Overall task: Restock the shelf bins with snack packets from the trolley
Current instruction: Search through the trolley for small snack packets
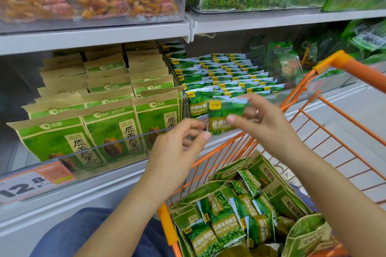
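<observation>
Both hands meet at mid-frame over the trolley [300, 110]: the right hand [265, 119] pinches a blurred green pea packet [226, 116] between thumb and fingers, and the left hand [183, 142], fingers curled, grips its lower left edge. Lower right, more packets [225, 229] fill the trolley. Behind the hands, the pea bin [300, 94] is packed in rows; seed bags [112, 131] stand at left.

Trolley packets [226, 230] read "Peas Garlic Flavor" (shelf tag [27, 186]: 12.8).
</observation>
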Available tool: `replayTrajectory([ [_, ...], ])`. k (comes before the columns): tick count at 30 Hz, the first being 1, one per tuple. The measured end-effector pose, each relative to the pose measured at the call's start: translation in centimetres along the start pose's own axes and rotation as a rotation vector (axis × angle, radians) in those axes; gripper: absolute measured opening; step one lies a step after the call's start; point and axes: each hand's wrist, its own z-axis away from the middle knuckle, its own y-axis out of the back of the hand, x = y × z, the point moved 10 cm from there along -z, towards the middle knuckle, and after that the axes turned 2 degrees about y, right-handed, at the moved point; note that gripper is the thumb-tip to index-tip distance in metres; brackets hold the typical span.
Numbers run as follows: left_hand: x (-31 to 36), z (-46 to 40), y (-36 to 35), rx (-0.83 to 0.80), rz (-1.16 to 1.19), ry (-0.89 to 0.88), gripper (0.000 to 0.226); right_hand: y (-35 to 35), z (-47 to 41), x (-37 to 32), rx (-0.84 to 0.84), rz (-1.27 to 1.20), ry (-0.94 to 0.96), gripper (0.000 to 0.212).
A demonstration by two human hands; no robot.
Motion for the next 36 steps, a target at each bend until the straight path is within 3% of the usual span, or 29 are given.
replayTrajectory([
  [4, -0.1, 0.1, 0.1, -0.001, -0.036, 0.028, 0.015, 2.2, -4.3, -0.5, 0.113, 0.007, -0.003, 0.016],
  [9, -0.2, 0.2, 0.2, -0.006, -0.07, 0.047, 0.016, -2.7, -7.3, 1.9, -0.208, 0.18, -0.054, 0.005],
  [11, -0.3, 0.2, 0.2, -0.007, -0.073, 0.05, 0.015, -3.8, -7.5, 2.7, -0.28, 0.328, -0.065, 0.013],
  [15, -0.3, 0.3, 0.3, -0.006, -0.122, 0.043, 0.017, -3.3, -7.8, 1.9, -0.255, 0.547, -0.024, 0.025],
  [17, -0.2, 0.4, 0.3, -0.005, -0.144, 0.035, 0.018, -2.9, -7.7, 1.5, -0.24, 0.646, -0.002, 0.042],
  [21, -0.2, 0.3, 0.2, -0.003, -0.157, 0.037, 0.019, -3.2, -8.2, 1.2, -0.238, 0.527, 0.004, 0.073],
  [23, -0.3, 0.3, 0.2, -0.003, -0.158, 0.036, 0.019, -4.0, -8.3, 1.3, -0.3, 0.575, 0.026, 0.061],
  [27, -0.3, 0.3, 0.2, 0.002, -0.17, 0.031, 0.018, -3.4, -7.8, 1.1, -0.25, 0.526, 0.056, 0.024],
  [32, -0.4, 0.0, 0.2, 0.003, -0.158, 0.032, 0.017, -2.9, -8.4, 2.9, -0.223, 0.215, -0.134, 0.03],
  [36, -0.5, 0.0, 0.0, -0.014, -0.152, 0.045, 0.015, -2.4, -10.1, 4.5, -0.198, 0.207, -0.31, 0.024],
])
